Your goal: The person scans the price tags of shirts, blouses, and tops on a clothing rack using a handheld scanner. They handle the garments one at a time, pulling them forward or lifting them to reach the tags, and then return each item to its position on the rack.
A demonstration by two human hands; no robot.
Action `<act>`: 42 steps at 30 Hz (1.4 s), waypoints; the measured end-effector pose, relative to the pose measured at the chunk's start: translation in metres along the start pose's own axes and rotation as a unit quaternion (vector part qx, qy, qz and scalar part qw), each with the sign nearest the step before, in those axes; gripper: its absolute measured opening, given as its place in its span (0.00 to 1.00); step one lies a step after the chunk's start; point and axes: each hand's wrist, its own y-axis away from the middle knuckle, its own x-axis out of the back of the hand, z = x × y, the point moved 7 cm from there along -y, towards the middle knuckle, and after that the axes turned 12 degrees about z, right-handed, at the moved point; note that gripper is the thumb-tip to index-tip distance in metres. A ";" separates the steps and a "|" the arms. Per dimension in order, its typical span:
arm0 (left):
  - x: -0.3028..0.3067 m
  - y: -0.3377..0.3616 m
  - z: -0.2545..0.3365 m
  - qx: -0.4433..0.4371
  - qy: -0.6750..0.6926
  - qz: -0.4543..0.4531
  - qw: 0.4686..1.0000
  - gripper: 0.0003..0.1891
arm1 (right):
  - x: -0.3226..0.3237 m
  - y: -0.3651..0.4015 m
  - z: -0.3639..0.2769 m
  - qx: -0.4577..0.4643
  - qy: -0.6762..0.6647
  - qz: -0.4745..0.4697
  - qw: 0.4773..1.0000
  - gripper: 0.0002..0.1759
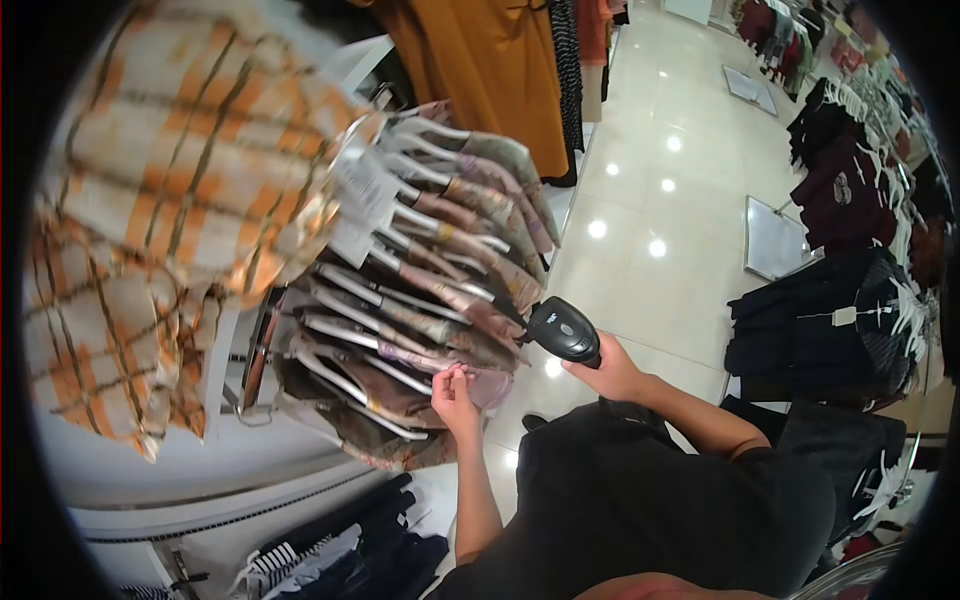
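My right hand (610, 370) is wrapped round the handle of a black handheld barcode scanner (565, 332), whose head points left toward the rack. My left hand (456, 398) is closed in a pinch at the shoulder of a pinkish floral garment (487, 388). This garment hangs in a tightly packed row of muted floral garments (500, 215) on white hangers (345, 335). White paper tags (362, 195) dangle at the upper end of that row, beside an orange checked garment (190, 150). My fingertips cover whatever lies between them.
A mustard garment (490, 70) hangs beyond the row. Dark folded or hung clothes (350, 545) are low at the left. Across the shiny tiled floor (650, 200), racks of dark clothing (805, 310) line the right side, with flat mirrored panels (778, 240) near them.
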 end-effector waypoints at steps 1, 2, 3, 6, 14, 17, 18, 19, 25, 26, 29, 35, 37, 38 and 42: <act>-0.014 -0.001 -0.005 0.009 0.014 -0.013 1.000 0.06 | 0.015 -0.003 -0.002 0.003 -0.003 0.016 1.000 0.23; -0.029 -0.002 -0.008 0.018 0.026 -0.026 0.999 0.06 | 0.031 -0.005 -0.004 0.006 -0.011 0.024 1.000 0.23; -0.049 0.002 -0.004 0.019 0.004 -0.038 0.999 0.06 | 0.050 -0.007 -0.005 -0.007 -0.016 0.038 0.999 0.24; -0.115 0.020 -0.006 0.006 -0.008 -0.100 0.995 0.07 | 0.104 -0.014 0.005 -0.011 -0.037 0.076 0.996 0.22; -0.293 0.071 -0.028 0.023 0.010 -0.234 0.972 0.08 | 0.249 -0.023 0.028 -0.025 -0.071 0.211 0.975 0.15; -0.334 0.074 -0.024 0.022 0.006 -0.234 0.972 0.07 | 0.285 -0.028 0.032 -0.039 -0.058 0.245 0.967 0.13; -0.344 0.073 -0.023 0.015 0.000 -0.232 0.973 0.06 | 0.294 -0.031 0.036 -0.060 -0.062 0.256 0.963 0.11; -0.352 0.069 -0.021 0.017 0.005 -0.230 0.973 0.06 | 0.301 -0.036 0.038 -0.058 -0.056 0.267 0.960 0.10; -0.388 0.025 -0.036 0.040 -0.008 -0.210 0.977 0.07 | 0.321 -0.093 0.052 -0.082 -0.043 0.244 0.965 0.09; -0.393 0.014 -0.040 0.043 -0.008 -0.203 0.978 0.07 | 0.320 -0.105 0.051 -0.075 -0.043 0.248 0.965 0.09; -0.422 -0.027 -0.045 0.026 0.013 -0.192 0.981 0.07 | 0.322 -0.149 0.049 -0.075 -0.032 0.241 0.967 0.08; -0.491 -0.118 -0.053 0.028 0.064 -0.181 0.981 0.07 | 0.319 -0.256 0.022 -0.047 0.030 0.213 0.975 0.05; -0.520 -0.143 -0.050 0.043 0.093 -0.182 0.978 0.06 | 0.322 -0.291 0.009 -0.035 0.046 0.210 0.976 0.05; -0.534 -0.154 -0.045 0.042 0.092 -0.186 0.977 0.06 | 0.323 -0.306 0.001 -0.017 0.058 0.210 0.976 0.05; -0.601 -0.207 -0.040 0.030 0.093 -0.208 0.973 0.05 | 0.336 -0.365 0.005 -0.050 0.039 0.239 0.969 0.07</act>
